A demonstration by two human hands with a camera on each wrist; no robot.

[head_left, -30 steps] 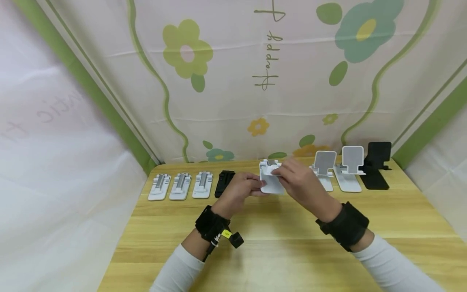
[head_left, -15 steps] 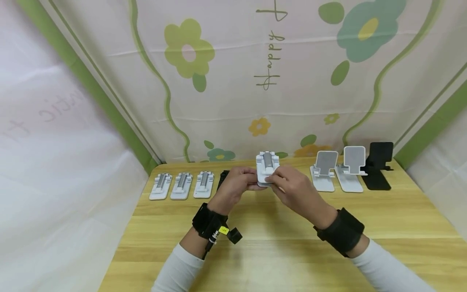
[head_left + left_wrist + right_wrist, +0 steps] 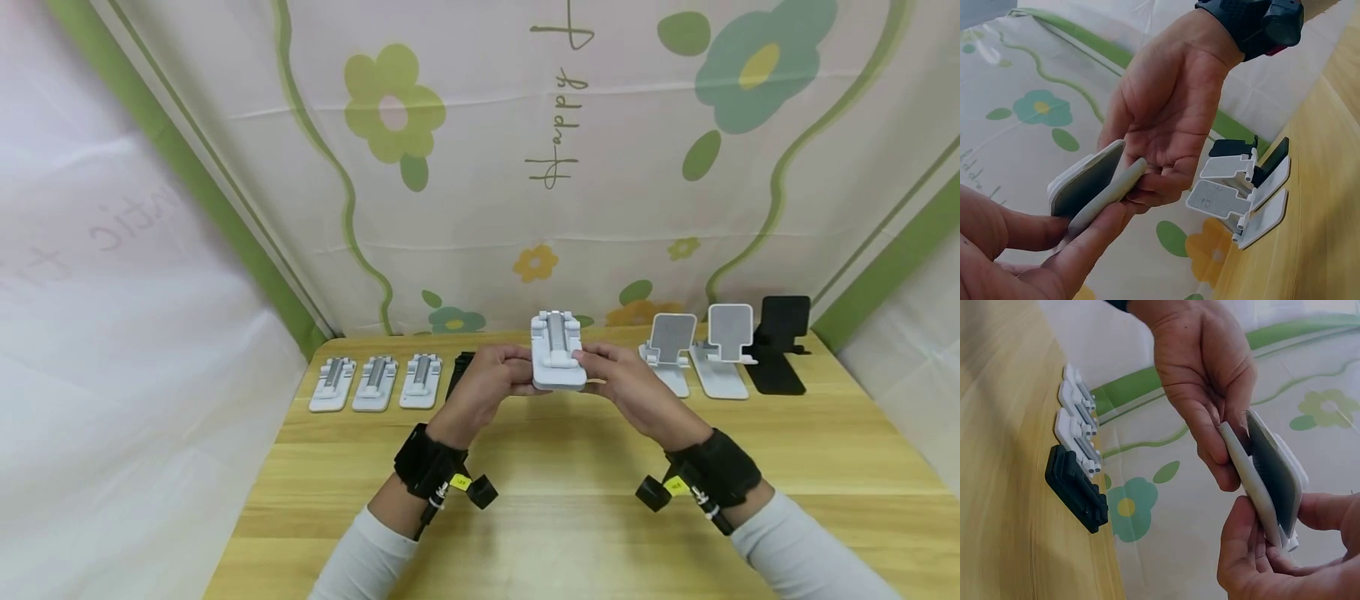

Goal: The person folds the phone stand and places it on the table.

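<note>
A white folding phone stand [image 3: 557, 375] is held up over the table between both hands, its grey-padded hinge arm facing up. My left hand [image 3: 487, 383] grips its left edge, and the right hand [image 3: 633, 387] pinches the right edge with the thumb on top. In the left wrist view, a narrow gap shows between the base [image 3: 1110, 194] and the dark-faced plate [image 3: 1088, 178] of this stand. The right wrist view shows the same gap, with fingers of both hands [image 3: 1204, 381] on the two ends.
Several folded stands line the table's left back: white ones [image 3: 421, 382] and a black one [image 3: 1075, 487], partly behind the left hand in the head view. Unfolded at the right stand two white stands [image 3: 718, 375] and a black one [image 3: 778, 373]. A flowered curtain [image 3: 465, 208] hangs behind.
The held stand's upper part has folded down from its raised position onto the base, and the stand has been lifted slightly. My right hand has shifted from the front to its right edge.
</note>
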